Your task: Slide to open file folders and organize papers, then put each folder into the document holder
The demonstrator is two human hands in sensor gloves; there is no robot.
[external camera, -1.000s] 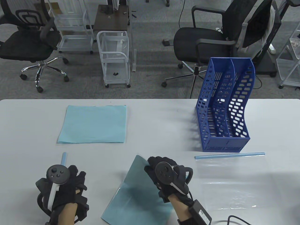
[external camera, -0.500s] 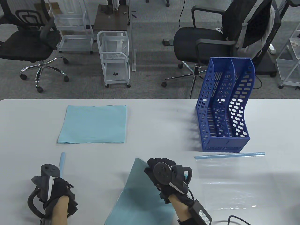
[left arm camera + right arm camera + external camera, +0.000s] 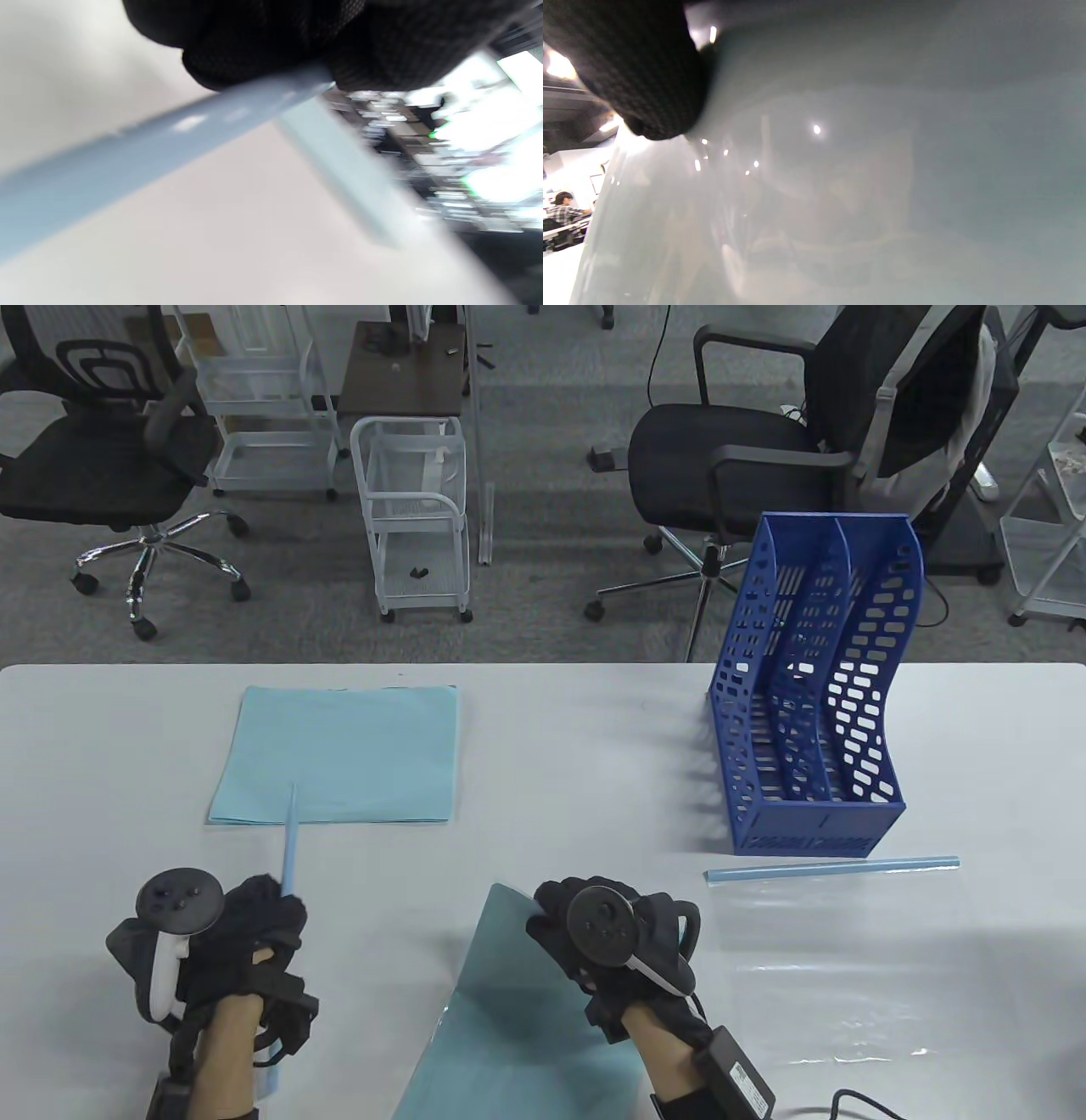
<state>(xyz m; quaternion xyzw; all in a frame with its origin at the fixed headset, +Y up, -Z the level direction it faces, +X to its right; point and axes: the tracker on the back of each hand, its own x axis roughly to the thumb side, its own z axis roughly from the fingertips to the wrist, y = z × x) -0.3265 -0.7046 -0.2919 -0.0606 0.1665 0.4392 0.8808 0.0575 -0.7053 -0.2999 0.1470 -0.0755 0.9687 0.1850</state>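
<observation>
My left hand point(image 3: 254, 925) grips a thin light-blue slide bar point(image 3: 288, 840) that sticks out toward the far paper stack; in the left wrist view the slide bar point(image 3: 148, 140) runs out from under the gloved fingers point(image 3: 263, 46). My right hand point(image 3: 585, 925) holds the top edge of a clear folder with teal paper point(image 3: 509, 1010) inside, lifted and tilted. The right wrist view shows that folder sheet point(image 3: 861, 169) close up beside a gloved fingertip point(image 3: 649, 76). A stack of light-blue papers point(image 3: 339, 755) lies at the far left. The blue document holder point(image 3: 806, 806) stands at the right.
A second clear folder point(image 3: 848, 976) with its own light-blue slide bar point(image 3: 831, 869) lies flat on the white table point(image 3: 577, 780) in front of the holder. A cable and black box point(image 3: 747, 1069) trail from my right wrist. Office chairs and white carts stand beyond the table's far edge.
My left hand has moved up and right, swinging the slide bar so that its tip now points over the paper stack's near edge. The right hand with the folder has barely shifted.
</observation>
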